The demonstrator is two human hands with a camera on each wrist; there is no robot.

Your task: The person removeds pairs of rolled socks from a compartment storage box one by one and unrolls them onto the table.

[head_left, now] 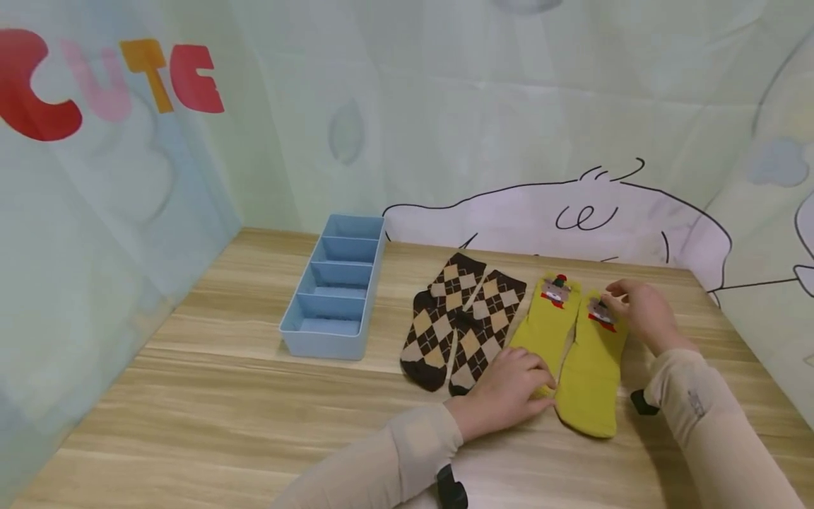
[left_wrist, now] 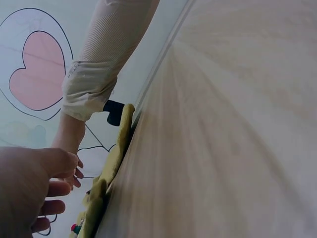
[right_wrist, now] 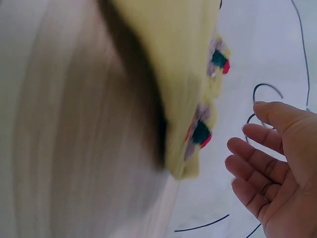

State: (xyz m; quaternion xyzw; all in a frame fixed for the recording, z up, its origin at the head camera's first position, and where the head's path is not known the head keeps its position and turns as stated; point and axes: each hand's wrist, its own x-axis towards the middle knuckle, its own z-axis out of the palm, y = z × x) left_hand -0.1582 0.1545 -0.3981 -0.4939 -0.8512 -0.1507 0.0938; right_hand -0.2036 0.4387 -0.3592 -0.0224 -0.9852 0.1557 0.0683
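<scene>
Two yellow socks, each with a bear face at the cuff, lie side by side on the wooden table. My left hand (head_left: 509, 392) is over the toe end of the left yellow sock (head_left: 547, 322), hiding part of it; its fingers (left_wrist: 53, 207) are loosely bent and pinch nothing. By the cuff of the right yellow sock (head_left: 591, 382) is my right hand (head_left: 645, 314). The right wrist view shows its fingers (right_wrist: 257, 158) spread a little apart from the sock. To the left lie two brown argyle socks, the left one (head_left: 439, 325) and the right one (head_left: 486, 325).
A light blue box (head_left: 324, 346) with several compartments stands left of the argyle socks. A printed cloth (head_left: 445, 127) with cartoon drawings hangs behind the wooden table (head_left: 222, 424). Black straps show at both wrists.
</scene>
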